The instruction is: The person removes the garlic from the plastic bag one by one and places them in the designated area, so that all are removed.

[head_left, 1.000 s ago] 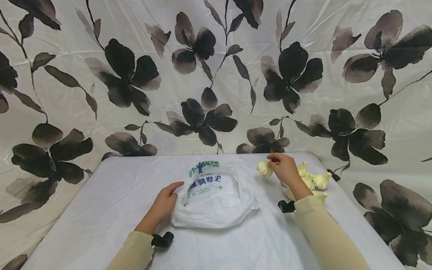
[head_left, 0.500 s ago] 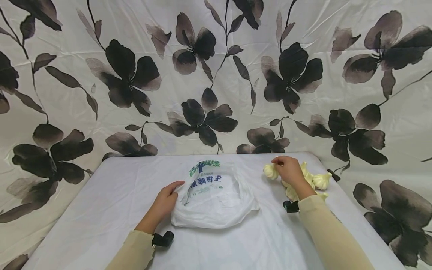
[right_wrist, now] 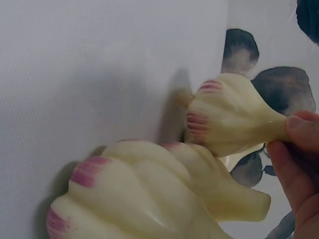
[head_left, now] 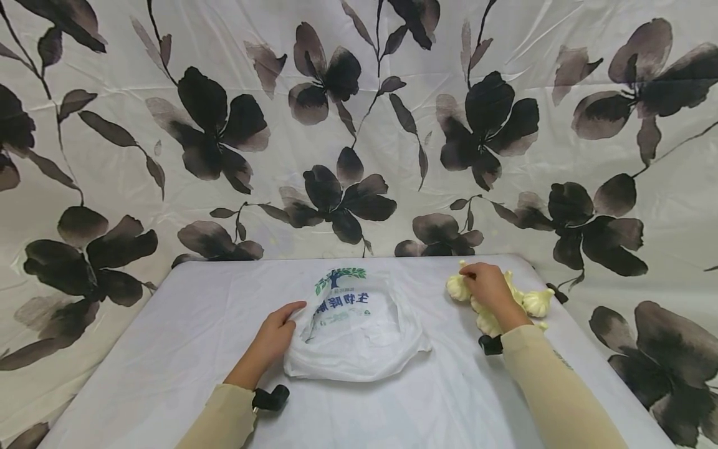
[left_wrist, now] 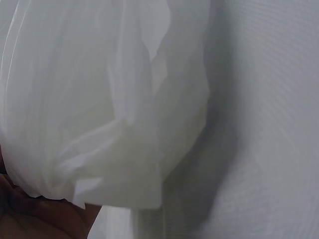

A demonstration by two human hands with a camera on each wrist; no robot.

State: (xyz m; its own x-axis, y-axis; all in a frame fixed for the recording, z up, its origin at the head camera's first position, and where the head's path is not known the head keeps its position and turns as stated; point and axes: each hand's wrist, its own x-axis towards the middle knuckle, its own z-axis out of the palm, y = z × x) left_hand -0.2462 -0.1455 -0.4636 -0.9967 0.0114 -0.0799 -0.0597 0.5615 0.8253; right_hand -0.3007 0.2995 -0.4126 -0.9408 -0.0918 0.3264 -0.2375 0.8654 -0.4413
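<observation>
A white plastic bag (head_left: 359,368) with a green and blue tree print and printed characters lies on the table, its mouth spread toward me. My left hand (head_left: 272,340) holds the bag's left rim; in the left wrist view the white film (left_wrist: 99,99) covers most of the fingers. At the right, my right hand (head_left: 489,290) pinches a garlic bulb (head_left: 457,288) by its stem between thumb and fingertip. The right wrist view shows that bulb (right_wrist: 229,114), purple-streaked, beside other garlic bulbs (right_wrist: 134,194). My right hand and wrist partly hide the pile.
Several garlic bulbs (head_left: 537,303) are heaped near the right edge of the white-covered table (head_left: 185,324). A flower-patterned cloth (head_left: 359,125) hangs behind the table. Small black devices (head_left: 272,398) are worn on both wrists.
My right hand has moved to the right with the garlic bulb, toward the other bulbs. The left hand and the bag stay where they were.
</observation>
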